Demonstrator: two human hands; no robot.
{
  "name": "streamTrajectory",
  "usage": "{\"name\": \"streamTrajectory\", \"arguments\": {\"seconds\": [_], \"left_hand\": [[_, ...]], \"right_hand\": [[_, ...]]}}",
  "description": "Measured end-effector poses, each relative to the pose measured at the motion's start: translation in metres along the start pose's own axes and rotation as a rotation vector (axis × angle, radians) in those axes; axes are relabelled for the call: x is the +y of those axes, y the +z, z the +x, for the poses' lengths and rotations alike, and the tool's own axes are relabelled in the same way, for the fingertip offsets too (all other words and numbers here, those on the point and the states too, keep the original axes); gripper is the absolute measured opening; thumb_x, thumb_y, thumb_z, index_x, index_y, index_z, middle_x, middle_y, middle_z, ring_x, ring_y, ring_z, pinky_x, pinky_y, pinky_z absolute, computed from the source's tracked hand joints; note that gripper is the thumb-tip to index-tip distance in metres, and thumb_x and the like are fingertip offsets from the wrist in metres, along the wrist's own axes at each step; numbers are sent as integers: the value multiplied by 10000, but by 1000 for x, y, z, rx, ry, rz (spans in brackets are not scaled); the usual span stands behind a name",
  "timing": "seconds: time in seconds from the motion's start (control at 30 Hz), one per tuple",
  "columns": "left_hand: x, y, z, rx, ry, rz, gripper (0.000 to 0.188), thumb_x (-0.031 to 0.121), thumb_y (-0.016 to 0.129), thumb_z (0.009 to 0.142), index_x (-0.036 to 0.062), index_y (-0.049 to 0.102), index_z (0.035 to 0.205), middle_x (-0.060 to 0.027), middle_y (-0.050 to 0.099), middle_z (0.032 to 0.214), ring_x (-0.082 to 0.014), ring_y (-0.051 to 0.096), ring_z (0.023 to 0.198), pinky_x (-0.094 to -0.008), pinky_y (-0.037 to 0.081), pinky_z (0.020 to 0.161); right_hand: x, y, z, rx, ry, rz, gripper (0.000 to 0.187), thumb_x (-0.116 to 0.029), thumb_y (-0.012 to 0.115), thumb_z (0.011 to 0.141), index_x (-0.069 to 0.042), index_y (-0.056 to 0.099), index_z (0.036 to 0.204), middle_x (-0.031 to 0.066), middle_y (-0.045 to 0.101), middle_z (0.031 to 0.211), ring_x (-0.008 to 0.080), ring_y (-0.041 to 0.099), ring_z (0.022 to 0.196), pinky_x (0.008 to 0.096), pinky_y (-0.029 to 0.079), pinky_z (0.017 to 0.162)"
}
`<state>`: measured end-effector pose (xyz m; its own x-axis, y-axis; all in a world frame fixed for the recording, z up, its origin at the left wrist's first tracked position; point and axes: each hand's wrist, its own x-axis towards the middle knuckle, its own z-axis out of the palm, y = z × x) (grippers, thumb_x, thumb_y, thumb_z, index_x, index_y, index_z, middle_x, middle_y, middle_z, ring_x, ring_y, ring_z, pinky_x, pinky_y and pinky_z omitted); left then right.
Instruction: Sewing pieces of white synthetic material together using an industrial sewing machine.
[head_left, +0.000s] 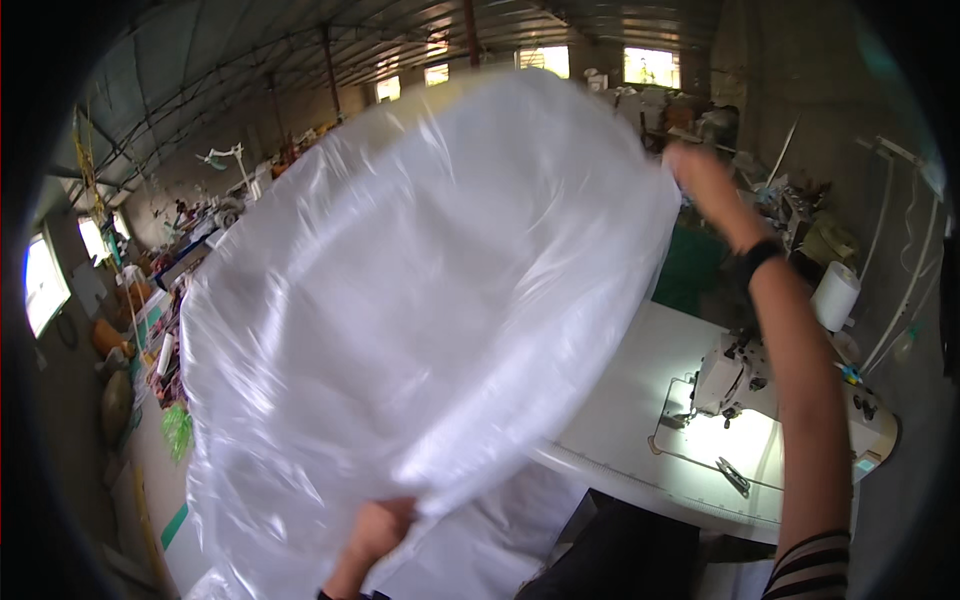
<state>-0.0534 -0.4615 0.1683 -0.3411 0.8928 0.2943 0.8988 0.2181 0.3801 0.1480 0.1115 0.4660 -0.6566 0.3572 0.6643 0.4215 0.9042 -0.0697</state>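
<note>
A large sheet of shiny, translucent white plastic point(400, 290) billows up in front of me and fills the middle of the view. Low on its near edge, my left hand point(382, 525) is closed around the plastic. My right hand point(700, 170), raised high at the right and blurred, grips the sheet's far right edge. The lower part of the plastic hangs down toward my lap. Whatever lies behind the sheet is mostly hidden.
To the right a sewing machine point(735, 375) stands on a white table point(600, 430), its lamp lit. Thread snips point(733, 476) lie near its needle. A white thread cone point(836, 296) stands behind it. Green netting point(177, 430) and piled fabrics are at the left.
</note>
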Motion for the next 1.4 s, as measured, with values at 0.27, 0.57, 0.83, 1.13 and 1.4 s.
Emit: {"name": "streamTrajectory", "arguments": {"seconds": [0.27, 0.57, 0.83, 1.13, 1.4], "left_hand": [[127, 87, 41, -114, 460, -74, 313, 107, 634, 808, 99, 655, 1120, -28, 604, 696, -227, 616, 565, -355, 496, 493], [184, 179, 18, -659, 591, -80, 618, 148, 598, 831, 74, 425, 1420, -39, 633, 760, -234, 659, 621, -325, 523, 511], [205, 210, 5, -605, 731, -114, 445, 154, 553, 834, 31, 551, 1261, -70, 653, 691, -231, 653, 535, -340, 503, 455], [193, 163, 158, -197, 676, -325, 480, 277, 667, 890, 87, 547, 1314, -161, 661, 1143, -355, 659, 963, -422, 542, 838], [185, 272, 368, -262, 409, 152, 587, 466, 532, 939, 180, 431, 1441, -80, 333, 1553, -297, 278, 1448, -594, 272, 1127]], "right_hand": [[-38, 36, -169, 300, -39, -480, 383, -72, 483, 920, -49, 514, 1302, 146, 563, 1264, 315, 563, 1132, 409, 482, 941], [-182, 35, -426, -789, 831, 222, 621, -567, 554, 913, -12, 614, 1184, 144, 720, 970, 303, 702, 862, 390, 548, 736], [-208, 37, -458, -499, 794, 298, 634, -458, 661, 875, -40, 517, 1330, 141, 681, 1143, 321, 695, 895, 392, 538, 786], [-169, 97, -528, -283, 1273, 1293, 275, -229, 645, 958, 30, 699, 1033, 31, 713, 907, 90, 628, 803, 234, 506, 745], [-170, 100, -564, -364, 1458, 1403, 225, -130, 731, 885, 23, 690, 1044, 59, 716, 942, 116, 664, 825, 256, 535, 775]]}}
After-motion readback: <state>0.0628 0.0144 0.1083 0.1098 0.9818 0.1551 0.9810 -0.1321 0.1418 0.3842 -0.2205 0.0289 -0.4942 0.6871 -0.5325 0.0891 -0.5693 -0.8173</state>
